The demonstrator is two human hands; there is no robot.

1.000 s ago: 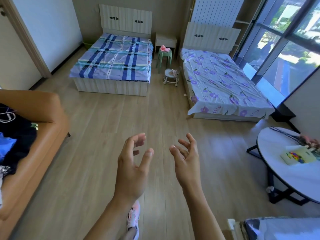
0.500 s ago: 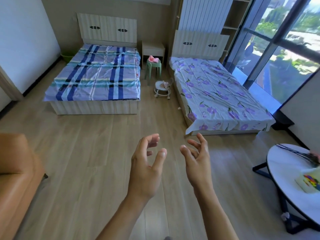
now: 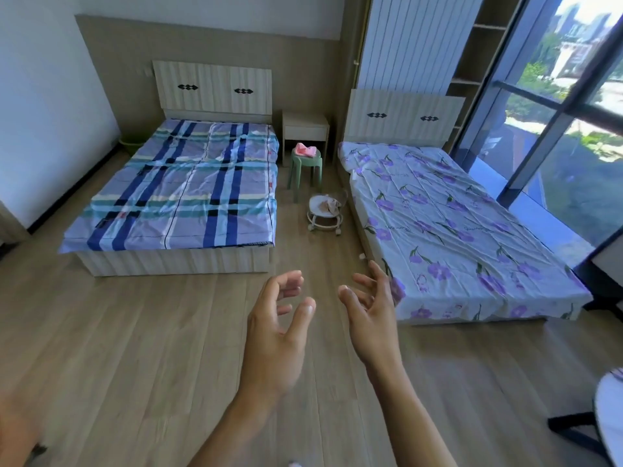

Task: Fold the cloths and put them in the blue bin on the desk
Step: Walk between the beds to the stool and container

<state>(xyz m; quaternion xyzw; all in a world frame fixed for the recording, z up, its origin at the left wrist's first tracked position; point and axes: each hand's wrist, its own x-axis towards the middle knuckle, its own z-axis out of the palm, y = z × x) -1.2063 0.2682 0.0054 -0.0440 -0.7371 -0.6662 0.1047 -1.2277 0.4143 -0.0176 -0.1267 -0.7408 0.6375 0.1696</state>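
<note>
The gaze has swung off the cloths toward the plaid bed (image 3: 175,187) and floral bed (image 3: 448,230); left hand (image 3: 276,335) and right hand (image 3: 371,318) hover loosely spread, empty; folding waits.

You see a small pink cloth (image 3: 304,150) lying crumpled on the seat of the green stool (image 3: 305,171), between the plaid bed (image 3: 188,183) and the flowered bed (image 3: 455,230). Nearer to you, a beige cloth (image 3: 332,205) sits bunched on a low white wheeled stand (image 3: 323,221) on the floor.
</note>
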